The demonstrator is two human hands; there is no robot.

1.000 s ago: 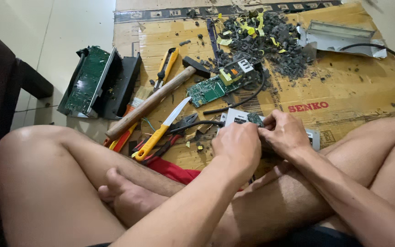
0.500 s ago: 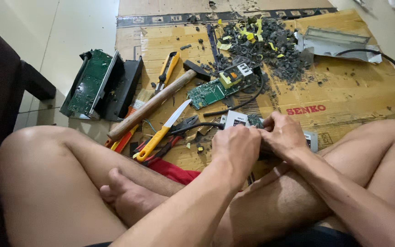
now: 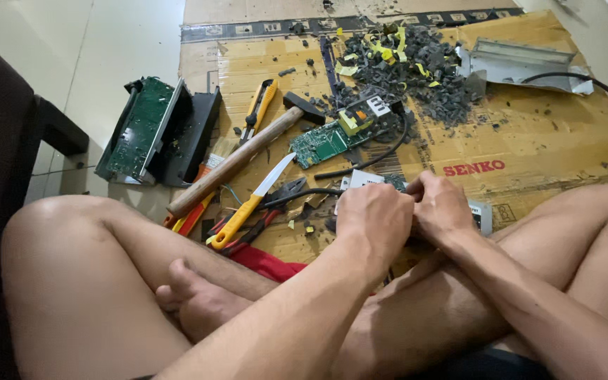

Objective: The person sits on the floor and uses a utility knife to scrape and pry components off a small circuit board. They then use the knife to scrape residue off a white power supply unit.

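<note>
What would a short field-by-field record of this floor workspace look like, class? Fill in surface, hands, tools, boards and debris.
Surface: flattened cardboard sheet on a tiled floor
Left hand: closed around a small grey device; the grip itself is hidden
Right hand: on the same device, fingers curled
Tools: hammer, yellow-handled knife, yellow utility knife, pliers
Boards: green circuit board; another in an open black casing
Debris: heap of dark fragments with yellow scraps

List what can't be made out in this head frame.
- Small white-and-grey part: mostly hidden behind the left hand and right hand; grip unclear.
- Red-handled pliers: handles overlapped by the yellow-handled knife.
- Black cable: cut off at the right edge.
</note>
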